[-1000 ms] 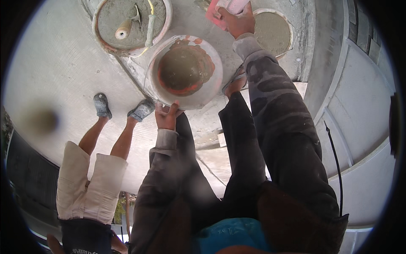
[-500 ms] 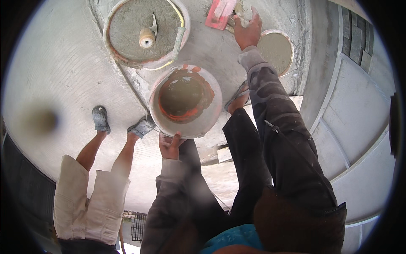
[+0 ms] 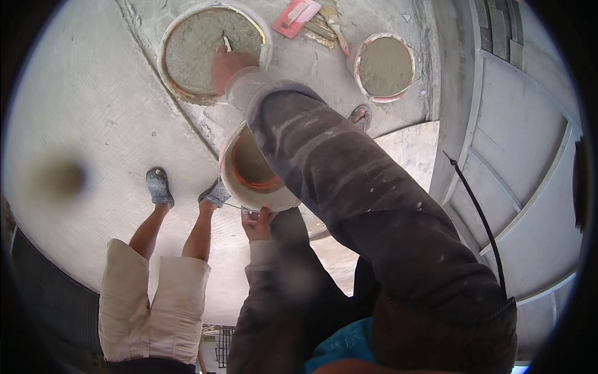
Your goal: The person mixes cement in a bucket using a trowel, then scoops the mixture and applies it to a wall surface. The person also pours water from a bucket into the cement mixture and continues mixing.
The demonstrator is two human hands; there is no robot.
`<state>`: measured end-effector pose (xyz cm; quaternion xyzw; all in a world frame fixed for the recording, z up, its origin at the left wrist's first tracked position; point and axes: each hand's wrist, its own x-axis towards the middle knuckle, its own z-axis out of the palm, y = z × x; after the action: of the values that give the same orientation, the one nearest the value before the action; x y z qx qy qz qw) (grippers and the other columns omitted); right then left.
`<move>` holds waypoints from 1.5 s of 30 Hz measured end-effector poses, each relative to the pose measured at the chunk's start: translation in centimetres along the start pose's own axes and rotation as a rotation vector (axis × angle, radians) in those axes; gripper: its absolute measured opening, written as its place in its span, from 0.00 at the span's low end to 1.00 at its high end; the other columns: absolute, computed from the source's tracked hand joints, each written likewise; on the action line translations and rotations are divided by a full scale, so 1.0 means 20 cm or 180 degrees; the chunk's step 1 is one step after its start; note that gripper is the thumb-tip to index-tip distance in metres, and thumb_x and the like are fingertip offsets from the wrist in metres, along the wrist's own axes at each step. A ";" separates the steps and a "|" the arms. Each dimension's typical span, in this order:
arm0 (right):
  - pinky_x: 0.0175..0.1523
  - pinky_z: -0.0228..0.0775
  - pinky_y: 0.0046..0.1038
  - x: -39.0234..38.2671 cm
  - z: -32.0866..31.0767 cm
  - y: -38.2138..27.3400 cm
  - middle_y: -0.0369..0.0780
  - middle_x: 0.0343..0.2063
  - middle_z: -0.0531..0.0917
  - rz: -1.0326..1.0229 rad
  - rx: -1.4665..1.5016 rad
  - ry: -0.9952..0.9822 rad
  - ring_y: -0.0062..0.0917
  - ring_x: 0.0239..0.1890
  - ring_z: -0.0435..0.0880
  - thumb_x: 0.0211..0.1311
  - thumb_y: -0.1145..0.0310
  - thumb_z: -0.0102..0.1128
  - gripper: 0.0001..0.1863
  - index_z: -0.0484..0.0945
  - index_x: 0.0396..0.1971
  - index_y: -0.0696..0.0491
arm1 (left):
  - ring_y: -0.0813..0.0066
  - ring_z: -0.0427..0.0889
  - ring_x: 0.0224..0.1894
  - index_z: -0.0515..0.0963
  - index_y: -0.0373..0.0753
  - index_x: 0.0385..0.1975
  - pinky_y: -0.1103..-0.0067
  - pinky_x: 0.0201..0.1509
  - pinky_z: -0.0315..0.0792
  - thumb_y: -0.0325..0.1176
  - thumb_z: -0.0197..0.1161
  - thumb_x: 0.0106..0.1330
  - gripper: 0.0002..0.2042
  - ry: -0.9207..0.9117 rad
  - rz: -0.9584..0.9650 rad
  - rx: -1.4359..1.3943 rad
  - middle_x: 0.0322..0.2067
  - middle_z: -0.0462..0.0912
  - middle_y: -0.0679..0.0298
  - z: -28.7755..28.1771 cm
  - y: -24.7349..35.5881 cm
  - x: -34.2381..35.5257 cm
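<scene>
My left hand (image 3: 256, 225) is closed on the near rim of a bucket (image 3: 272, 199) with orange stains inside and wet grey cement at its bottom; the bucket looks tilted. Reaching across it, my right arm hides the bucket's right part. Over the large tub (image 3: 167, 78) of thick grey mortar (image 3: 199, 37), my right hand (image 3: 232, 70) is closed round the handle of a trowel (image 3: 227, 43). Only a bit of its metal shows beyond the fingers; the handle is hidden.
A smaller bucket (image 3: 386, 65) of grey mix stands at the right. Near it lie a red float (image 3: 295, 17) and a brush (image 3: 334, 23). Another person in beige shorts (image 3: 177, 287) and grey clogs (image 3: 159, 186) stands at my left. White panels (image 3: 498, 149) line the right side.
My right hand has moved left from beside the float and small bucket to the large tub and taken hold of the trowel handle. My left hand stays on the bucket rim.
</scene>
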<state>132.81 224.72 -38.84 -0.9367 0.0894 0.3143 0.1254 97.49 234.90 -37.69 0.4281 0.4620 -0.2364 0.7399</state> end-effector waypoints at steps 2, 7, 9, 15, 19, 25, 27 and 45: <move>0.47 0.78 0.41 -0.02 -0.04 -0.06 0.48 0.40 0.86 0.0004 -0.0161 -0.0255 0.40 0.45 0.86 0.67 0.69 0.47 0.23 0.65 0.61 0.55 | 0.63 0.83 0.48 0.65 0.34 0.61 0.67 0.45 0.85 0.22 0.65 0.61 0.27 0.0060 -0.0019 0.0090 0.50 0.78 0.53 -0.02 -0.01 -0.02; 0.45 0.77 0.38 -0.42 -0.28 -0.01 0.44 0.37 0.86 -0.0214 -0.0263 -0.0422 0.37 0.43 0.87 0.65 0.66 0.51 0.26 0.63 0.62 0.55 | 0.64 0.81 0.50 0.64 0.34 0.61 0.66 0.47 0.85 0.21 0.65 0.61 0.28 -0.0042 -0.0009 0.0051 0.52 0.77 0.53 -0.03 0.00 -0.04; 0.45 0.76 0.35 -0.56 -0.39 0.09 0.42 0.36 0.86 -0.0245 -0.0086 -0.0355 0.36 0.42 0.87 0.64 0.61 0.56 0.28 0.64 0.61 0.55 | 0.64 0.81 0.50 0.63 0.34 0.62 0.66 0.48 0.85 0.21 0.65 0.61 0.28 -0.0094 -0.0071 0.0035 0.52 0.77 0.53 -0.01 0.02 -0.04; 0.44 0.74 0.31 -0.82 -0.38 0.70 0.43 0.37 0.81 -0.0548 0.3082 -0.0017 0.25 0.35 0.82 0.61 0.61 0.64 0.28 0.68 0.59 0.57 | 0.63 0.82 0.49 0.64 0.34 0.60 0.66 0.46 0.86 0.21 0.65 0.60 0.27 -0.0092 0.0065 0.0044 0.50 0.78 0.53 0.17 -0.06 -0.02; 0.46 0.71 0.25 -0.94 -0.38 1.18 0.37 0.35 0.78 -0.0602 0.2600 0.0900 0.18 0.36 0.76 0.60 0.70 0.63 0.23 0.70 0.54 0.58 | 0.61 0.84 0.46 0.65 0.36 0.59 0.66 0.43 0.87 0.20 0.64 0.61 0.25 0.0105 0.0052 0.0322 0.49 0.79 0.54 0.23 -0.05 -0.06; 0.45 0.73 0.31 -0.67 -0.18 2.14 0.41 0.37 0.82 0.0135 0.3187 0.1854 0.29 0.38 0.82 0.52 0.67 0.66 0.22 0.74 0.48 0.56 | 0.59 0.83 0.48 0.65 0.37 0.59 0.63 0.47 0.86 0.21 0.64 0.61 0.26 -0.0089 0.0064 0.0655 0.50 0.77 0.53 0.35 -0.08 -0.05; 0.46 0.74 0.34 -0.71 0.05 2.50 0.43 0.38 0.84 0.0704 0.2275 0.2445 0.35 0.39 0.84 0.52 0.66 0.66 0.23 0.74 0.49 0.54 | 0.59 0.83 0.49 0.65 0.36 0.59 0.63 0.48 0.86 0.20 0.64 0.62 0.25 -0.0118 0.0068 0.0683 0.51 0.77 0.52 0.42 -0.09 -0.06; 0.39 0.79 0.48 -0.92 -0.14 2.59 0.49 0.34 0.86 0.1900 -0.0403 0.0371 0.49 0.35 0.86 0.63 0.44 0.55 0.28 0.72 0.53 0.50 | 0.62 0.82 0.49 0.66 0.35 0.58 0.62 0.48 0.84 0.19 0.62 0.62 0.24 -0.0014 0.0364 0.0979 0.50 0.77 0.54 0.88 -0.20 0.13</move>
<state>107.25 176.17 -34.63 -0.8915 0.3478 0.2880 -0.0363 104.10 217.91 -38.04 0.5614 0.3936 -0.2627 0.6789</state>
